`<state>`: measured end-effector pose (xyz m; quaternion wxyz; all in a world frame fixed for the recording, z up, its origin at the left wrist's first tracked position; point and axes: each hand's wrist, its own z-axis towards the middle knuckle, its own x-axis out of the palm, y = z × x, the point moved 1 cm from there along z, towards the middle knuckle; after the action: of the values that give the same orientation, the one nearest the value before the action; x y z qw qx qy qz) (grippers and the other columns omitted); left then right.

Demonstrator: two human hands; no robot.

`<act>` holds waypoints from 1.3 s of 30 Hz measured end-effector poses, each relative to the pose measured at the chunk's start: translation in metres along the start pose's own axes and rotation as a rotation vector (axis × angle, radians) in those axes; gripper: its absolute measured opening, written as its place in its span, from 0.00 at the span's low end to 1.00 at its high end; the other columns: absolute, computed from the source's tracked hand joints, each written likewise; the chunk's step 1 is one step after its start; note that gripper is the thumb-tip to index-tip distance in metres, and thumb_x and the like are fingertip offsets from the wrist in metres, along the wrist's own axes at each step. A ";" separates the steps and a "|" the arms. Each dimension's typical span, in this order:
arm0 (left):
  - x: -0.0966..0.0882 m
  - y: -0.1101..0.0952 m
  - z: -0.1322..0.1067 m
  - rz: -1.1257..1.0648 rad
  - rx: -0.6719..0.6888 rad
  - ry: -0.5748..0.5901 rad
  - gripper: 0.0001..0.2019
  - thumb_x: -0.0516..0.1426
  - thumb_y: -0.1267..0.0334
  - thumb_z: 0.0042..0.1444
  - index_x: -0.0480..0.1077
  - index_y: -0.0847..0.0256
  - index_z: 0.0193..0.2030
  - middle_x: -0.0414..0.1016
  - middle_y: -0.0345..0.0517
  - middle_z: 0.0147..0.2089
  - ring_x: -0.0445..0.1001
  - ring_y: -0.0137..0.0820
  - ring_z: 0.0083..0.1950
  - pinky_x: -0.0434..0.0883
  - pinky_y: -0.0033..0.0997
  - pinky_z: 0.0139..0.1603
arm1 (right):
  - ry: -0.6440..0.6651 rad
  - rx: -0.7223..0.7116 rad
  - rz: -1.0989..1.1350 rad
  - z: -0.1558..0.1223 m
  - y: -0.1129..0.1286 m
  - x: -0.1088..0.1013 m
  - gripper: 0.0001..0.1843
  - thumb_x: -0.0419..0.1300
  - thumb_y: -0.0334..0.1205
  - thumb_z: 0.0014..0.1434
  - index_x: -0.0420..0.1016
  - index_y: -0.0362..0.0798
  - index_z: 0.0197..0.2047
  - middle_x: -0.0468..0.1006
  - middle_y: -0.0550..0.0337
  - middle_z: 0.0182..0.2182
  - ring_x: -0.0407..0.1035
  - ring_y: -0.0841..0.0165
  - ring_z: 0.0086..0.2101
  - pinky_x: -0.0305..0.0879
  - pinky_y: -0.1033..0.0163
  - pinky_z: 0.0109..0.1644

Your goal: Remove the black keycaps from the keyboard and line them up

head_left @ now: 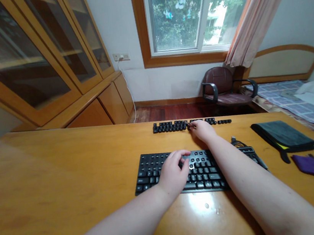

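A black keyboard (203,175) lies on the wooden desk, with bare switch spots in its upper rows and keycaps on its lower rows. My left hand (175,171) rests over its middle, fingers loosely bent and thumb apart, with nothing visible in it. Beyond the keyboard, loose black keycaps (168,126) stand in rows near the desk's far edge. There my right hand (201,129) reaches in with its fingertips pinched together. A small, thin dark thing shows at the fingertips, too small to name. My right forearm covers the keyboard's right part.
Right of my forearm lie a coiled black cable (238,144), a folded dark cloth (285,135) and a purple cloth piece (308,165) on a pale stick. Past the desk (66,175) stand an office chair (222,85), a bed and a glass-door cabinet (76,85).
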<state>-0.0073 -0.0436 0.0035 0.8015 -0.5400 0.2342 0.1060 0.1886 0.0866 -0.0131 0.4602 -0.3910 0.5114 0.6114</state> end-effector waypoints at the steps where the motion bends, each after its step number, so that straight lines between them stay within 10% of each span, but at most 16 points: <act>1: 0.000 0.000 0.000 0.000 0.000 -0.001 0.10 0.52 0.70 0.54 0.69 0.59 0.42 0.71 0.42 0.37 0.70 0.30 0.39 0.68 0.33 0.45 | -0.013 0.003 0.003 0.000 0.000 0.000 0.14 0.53 0.41 0.57 0.76 0.50 0.43 0.77 0.52 0.42 0.70 0.62 0.39 0.61 0.64 0.40; 39: 0.001 0.000 0.000 0.000 0.003 -0.002 0.10 0.52 0.70 0.54 0.69 0.59 0.42 0.71 0.42 0.37 0.70 0.30 0.39 0.68 0.32 0.45 | 0.009 0.001 0.062 0.001 -0.005 0.005 0.06 0.58 0.40 0.52 0.74 0.50 0.35 0.77 0.57 0.35 0.68 0.67 0.35 0.59 0.66 0.37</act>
<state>-0.0067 -0.0437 0.0028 0.8025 -0.5386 0.2336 0.1063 0.1917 0.0884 -0.0185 0.4388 -0.3773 0.5255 0.6237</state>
